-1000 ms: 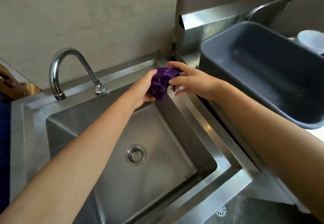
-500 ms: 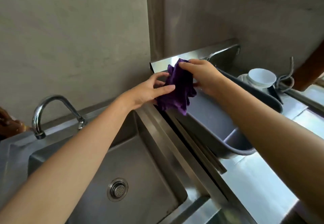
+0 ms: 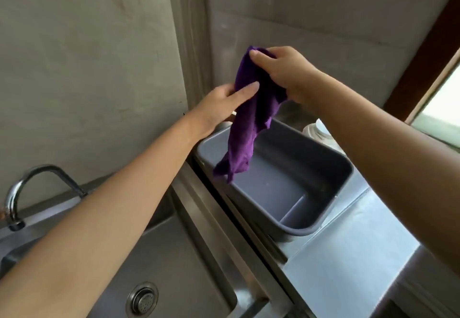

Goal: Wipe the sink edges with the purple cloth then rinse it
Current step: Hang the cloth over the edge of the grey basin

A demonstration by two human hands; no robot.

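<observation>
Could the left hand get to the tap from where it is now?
Probably yes. The left hand only pinches the purple cloth, whose top the right hand holds. The tap stands lower left, beside that forearm, with nothing between.

purple cloth (image 3: 245, 118) lifted higher, now unfurled over tub (image 3: 311, 228).
</observation>
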